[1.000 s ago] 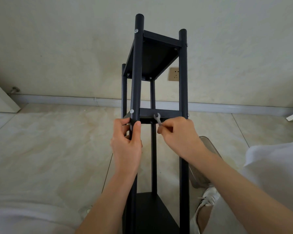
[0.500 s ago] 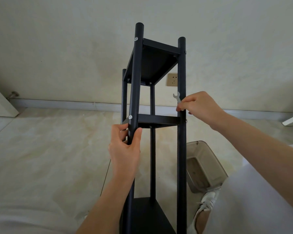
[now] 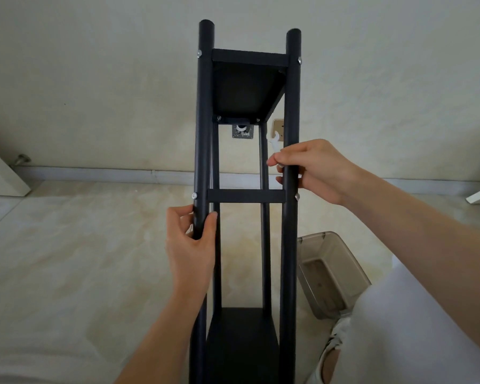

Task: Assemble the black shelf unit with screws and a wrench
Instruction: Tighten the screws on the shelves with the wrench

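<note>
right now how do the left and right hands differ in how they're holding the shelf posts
The left hand grips the left front post below the middle shelf rail; the right hand grips the right front post above it. The right hand also holds a small wrench; the left holds none. Both wrap black posts.

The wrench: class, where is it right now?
In the head view the small silver wrench sticks up from the right hand, which grips the shelf unit's right front post just above the middle shelf.

R hand (image 3: 315, 169) now grips R post (image 3: 290, 106) | shelf unit (image 3: 247, 195) turned square-on
</note>
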